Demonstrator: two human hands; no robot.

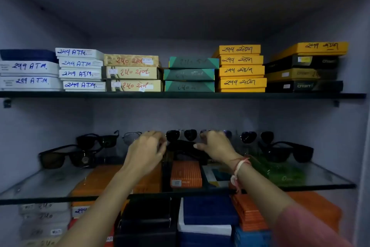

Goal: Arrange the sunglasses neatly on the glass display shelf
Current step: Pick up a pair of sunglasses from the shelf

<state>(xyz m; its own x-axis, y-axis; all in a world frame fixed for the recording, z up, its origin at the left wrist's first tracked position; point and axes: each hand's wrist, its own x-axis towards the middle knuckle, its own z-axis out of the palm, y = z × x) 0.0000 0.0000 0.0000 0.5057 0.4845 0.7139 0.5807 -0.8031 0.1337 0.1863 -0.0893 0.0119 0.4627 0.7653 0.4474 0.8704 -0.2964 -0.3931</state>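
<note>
On the glass display shelf (pixel 320 178), a black pair of sunglasses (pixel 181 145) sits between both hands, left hand (pixel 145 151) and right hand (pixel 217 146) fingers grasping its ends.

Dim grey-walled cabinet (pixel 312 126), stacked boxes (pixel 241 70) above.

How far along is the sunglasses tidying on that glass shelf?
Roughly midway. Done, it seems: a back row of pairs standing upright, like the dark aviators, on the glass shelf. In hand: both the left hand and right hand hold a black pair at the centre. Left: the front-left sunglasses sit angled, apparently unaligned.
</note>
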